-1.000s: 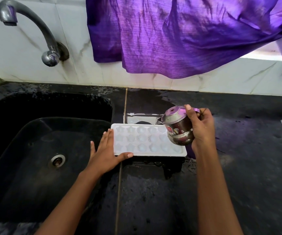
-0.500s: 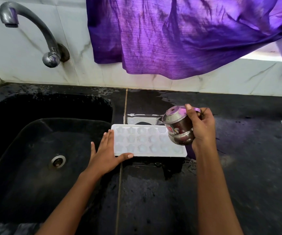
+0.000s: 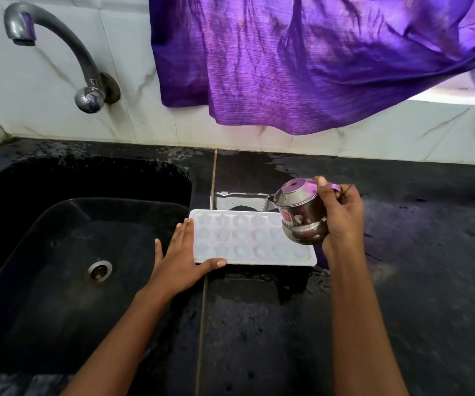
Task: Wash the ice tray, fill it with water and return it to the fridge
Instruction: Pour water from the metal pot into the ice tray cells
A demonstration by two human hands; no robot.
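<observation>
White ice tray (image 3: pixel 247 241) lying flat on black bench (image 3: pixel 402 281), just right of sink (image 3: pixel 59 252). Left hand (image 3: pixel 179 261) resting open, fingers flat against tray's left end, thumb along near edge. Right hand (image 3: pixel 342 215) gripping steel jug (image 3: pixel 302 212), tilting it, thin water stream falling into tray's far right cells.

one head view, looking steeply down, close over the counter (image 3: pixel 402 281).

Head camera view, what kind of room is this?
Most likely a home kitchen: a black sink set into a wet dark stone counter, a wall tap on tiled wall, and an ice tray being filled.
</observation>
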